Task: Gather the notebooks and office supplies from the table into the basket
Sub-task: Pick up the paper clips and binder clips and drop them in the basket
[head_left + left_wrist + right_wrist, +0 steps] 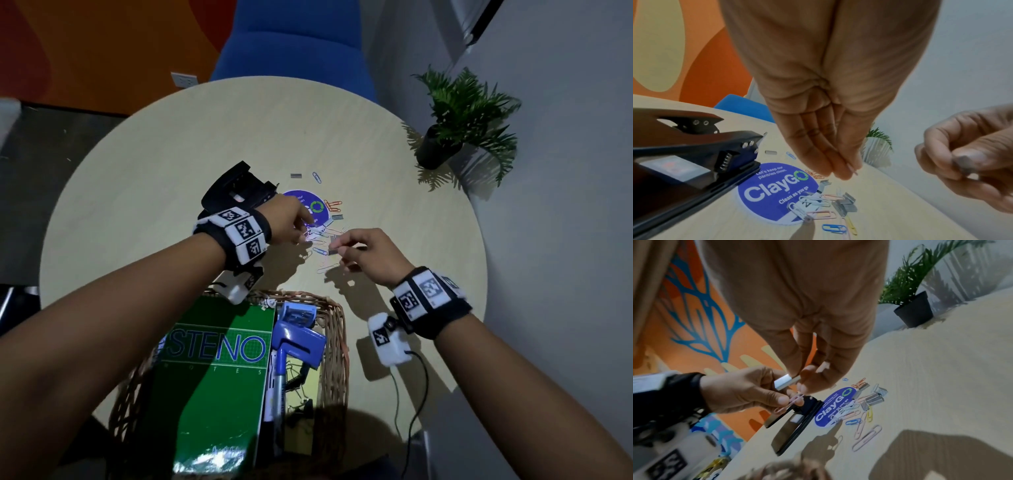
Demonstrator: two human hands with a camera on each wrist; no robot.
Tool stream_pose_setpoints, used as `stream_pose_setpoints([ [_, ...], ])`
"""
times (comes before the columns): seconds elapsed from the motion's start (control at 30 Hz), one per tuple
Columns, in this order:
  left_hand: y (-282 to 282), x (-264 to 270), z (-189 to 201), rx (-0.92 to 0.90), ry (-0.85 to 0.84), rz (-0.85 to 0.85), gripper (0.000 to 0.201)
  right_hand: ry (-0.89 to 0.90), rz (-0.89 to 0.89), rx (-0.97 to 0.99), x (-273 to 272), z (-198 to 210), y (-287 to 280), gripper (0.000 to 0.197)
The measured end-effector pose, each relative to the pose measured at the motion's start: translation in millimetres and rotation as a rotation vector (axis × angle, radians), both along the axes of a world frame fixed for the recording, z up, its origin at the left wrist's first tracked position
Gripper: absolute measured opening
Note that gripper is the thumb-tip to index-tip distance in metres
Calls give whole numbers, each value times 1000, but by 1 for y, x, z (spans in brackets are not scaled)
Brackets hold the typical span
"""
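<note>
Coloured paper clips and grey staple strips lie scattered beside a round blue ClayGo sticker on the round table. My left hand hovers over them and pinches a pink paper clip. My right hand is just to its right and pinches one staple strip between thumb and forefinger. The wicker basket at the near edge holds a green steno notebook, a blue stapler, a marker and binder clips.
A black hole punch stands on the table behind my left wrist, touching the sticker's left side. A potted plant sits at the table's right edge. A blue chair stands beyond the far edge. One staple strip lies apart, farther back.
</note>
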State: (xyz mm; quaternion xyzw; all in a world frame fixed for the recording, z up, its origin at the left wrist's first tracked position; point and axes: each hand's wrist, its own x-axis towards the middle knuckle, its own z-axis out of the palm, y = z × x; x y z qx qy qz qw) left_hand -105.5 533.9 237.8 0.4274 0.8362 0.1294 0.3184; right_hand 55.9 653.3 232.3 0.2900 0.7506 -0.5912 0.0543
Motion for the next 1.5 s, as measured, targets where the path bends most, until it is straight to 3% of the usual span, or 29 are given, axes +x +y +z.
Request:
stream_pose_setpoints([
  [0.17,-33,13,10,98,-63,81,59,-3,126,100,42,22,-27,13],
  [0.33,-82,45,23,231,-236,132,39,-13,247,213,81,27,-59,16],
  [0.47,-113,74,18,176,-294,50,26,-44,370,273,98,19,-76,21],
  [0.77,-138,113,3,115,-383,1,22,-37,289,330,77,22,-54,20],
  [0.93,-126,103,10,13,-209,-155,28,-50,264,347,41,24,-28,18],
  [1.07,-71,39,28,143,67,19,23,-18,178,481,-16,12,10,15],
  [1.17,-2,-12,25,69,279,89,24,-66,107,548,-71,-6,38,17],
  [1.37,114,-77,-12,-215,323,249,30,-257,198,591,-157,-51,78,20],
  [1.4,124,-83,-26,-324,396,239,38,-259,152,592,-166,-56,82,18],
  [1.47,125,-86,-48,-501,469,79,86,-256,61,573,-179,-66,87,15],
  [1.5,132,-91,-54,-577,506,26,87,-248,4,552,-184,-70,88,11],
])
